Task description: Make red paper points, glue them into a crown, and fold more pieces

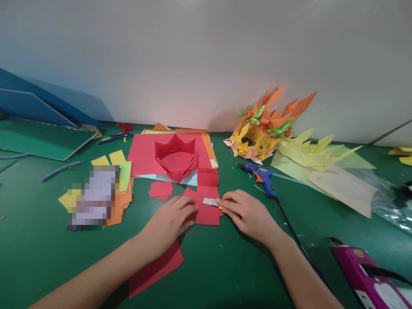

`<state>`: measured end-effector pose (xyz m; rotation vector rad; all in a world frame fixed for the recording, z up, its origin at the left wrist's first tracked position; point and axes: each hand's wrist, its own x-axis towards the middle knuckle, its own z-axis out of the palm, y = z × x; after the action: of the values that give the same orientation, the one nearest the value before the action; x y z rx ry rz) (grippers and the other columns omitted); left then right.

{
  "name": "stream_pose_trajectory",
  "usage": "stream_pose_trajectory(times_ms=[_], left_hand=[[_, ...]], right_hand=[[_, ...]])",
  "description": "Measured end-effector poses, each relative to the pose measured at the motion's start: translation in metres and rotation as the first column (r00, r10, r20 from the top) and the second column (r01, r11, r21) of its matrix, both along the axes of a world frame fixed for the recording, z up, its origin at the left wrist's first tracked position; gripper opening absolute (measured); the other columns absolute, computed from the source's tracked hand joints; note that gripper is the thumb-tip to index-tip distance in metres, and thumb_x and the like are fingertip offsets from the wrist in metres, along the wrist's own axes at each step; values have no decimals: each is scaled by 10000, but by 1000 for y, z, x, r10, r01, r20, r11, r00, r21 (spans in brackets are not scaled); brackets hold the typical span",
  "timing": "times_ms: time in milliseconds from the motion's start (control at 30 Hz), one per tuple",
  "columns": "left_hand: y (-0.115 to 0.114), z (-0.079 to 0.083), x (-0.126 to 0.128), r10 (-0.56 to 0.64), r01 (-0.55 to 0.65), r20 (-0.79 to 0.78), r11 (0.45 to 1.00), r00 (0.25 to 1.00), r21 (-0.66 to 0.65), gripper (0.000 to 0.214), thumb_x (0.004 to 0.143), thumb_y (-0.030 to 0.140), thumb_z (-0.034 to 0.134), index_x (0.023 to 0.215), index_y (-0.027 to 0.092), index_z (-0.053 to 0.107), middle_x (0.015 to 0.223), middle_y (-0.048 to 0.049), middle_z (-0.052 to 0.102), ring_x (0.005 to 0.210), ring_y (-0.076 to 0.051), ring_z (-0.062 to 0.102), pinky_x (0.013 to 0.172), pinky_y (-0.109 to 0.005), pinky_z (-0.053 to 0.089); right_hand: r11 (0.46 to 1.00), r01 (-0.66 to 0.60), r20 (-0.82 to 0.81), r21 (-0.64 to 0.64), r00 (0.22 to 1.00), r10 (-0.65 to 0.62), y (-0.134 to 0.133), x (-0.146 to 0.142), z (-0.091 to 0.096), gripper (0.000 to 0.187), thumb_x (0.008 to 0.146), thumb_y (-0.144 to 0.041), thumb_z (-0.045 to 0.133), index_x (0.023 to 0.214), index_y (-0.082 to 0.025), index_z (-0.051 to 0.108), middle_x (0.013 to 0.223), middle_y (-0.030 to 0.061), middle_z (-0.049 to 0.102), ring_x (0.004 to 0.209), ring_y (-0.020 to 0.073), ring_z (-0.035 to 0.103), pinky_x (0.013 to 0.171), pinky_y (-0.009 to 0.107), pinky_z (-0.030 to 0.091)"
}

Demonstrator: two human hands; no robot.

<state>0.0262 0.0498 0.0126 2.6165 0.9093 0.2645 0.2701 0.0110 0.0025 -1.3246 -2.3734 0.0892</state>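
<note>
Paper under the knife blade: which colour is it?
The paper is red, best seen in the head view.

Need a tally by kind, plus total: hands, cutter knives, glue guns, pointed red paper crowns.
Hands: 2 (left hand, right hand)
Cutter knife: 1
Glue gun: 1
Red paper crown: 1
Total: 5
</note>
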Motion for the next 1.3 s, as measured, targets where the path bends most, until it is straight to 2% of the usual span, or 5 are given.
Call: stream_pose_trajectory(times_ms=[433,867,1100,1300], left_hand=[[-1,2,1,-13,14,-39,999,999,32,196,909,154,447,1035,198,590,1105,-60,600,987,-213,570,874,-370,480],[2,-2,1,-28,29,-7,999,1000,41,178,886,127,479,1006,181,599,1045,-67,613,953,-226,584,850,-382,488],[0,1,3,-31,36,-71,996,997,80,159,876,121,502,995,151,604,1089,-91,606,950,-234,588,853,-389,501],[0,0,3,-32,41,-102,995,994,89,160,878,124,513,1009,152,600,1094,-85,602,955,-225,591,862,-376,501]], right_hand=[[999,22,8,34,1000,-22,0,3,-2,268,931,-183,428,1038,-187,673,932,99,666,785,202,570,633,325,481],[996,26,23,84,999,-28,7,-13,-6,266,934,-165,406,1023,-154,656,916,106,662,763,208,546,641,336,473],[993,59,39,106,997,-64,11,-21,-10,252,938,-164,417,1027,-165,652,943,103,662,801,215,542,667,340,474],[983,55,66,173,995,-68,14,-26,-13,245,928,-145,442,1060,-141,648,946,104,667,789,211,543,677,337,475]])
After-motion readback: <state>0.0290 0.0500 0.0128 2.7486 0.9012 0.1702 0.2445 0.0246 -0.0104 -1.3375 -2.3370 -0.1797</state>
